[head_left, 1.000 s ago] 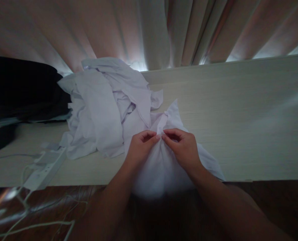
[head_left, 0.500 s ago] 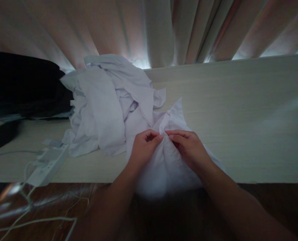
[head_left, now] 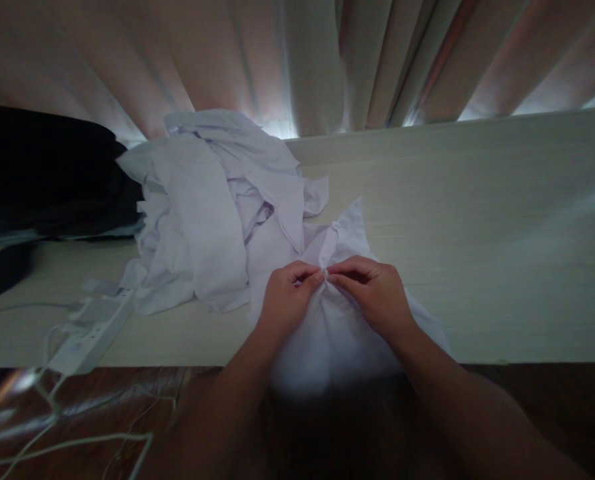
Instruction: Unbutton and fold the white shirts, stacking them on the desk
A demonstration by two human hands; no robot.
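Observation:
A white shirt point(head_left: 322, 347) lies over the table's front edge, its collar tip point(head_left: 352, 217) pointing away from me. Just below the collar, my left hand point(head_left: 290, 293) pinches the front strip of the shirt between thumb and forefinger. My right hand point(head_left: 370, 290) pinches the same strip from the other side, fingertips almost touching those of the left. Whatever small part sits between the fingertips is hidden. Folds run down from the pinched spot toward me.
Left of the shirt lies a rumpled heap of white cloth point(head_left: 202, 207). Beyond it is a black bag-like item point(head_left: 47, 173). A white power strip point(head_left: 95, 333) with plugs and cables sits at the table's point(head_left: 502, 267) front left edge. Curtains point(head_left: 312, 67) hang behind.
My right hand's fingertips have moved slightly left and closed in on the strip beside the left fingertips. The left hand keeps its pinch. The whole view has shifted a little.

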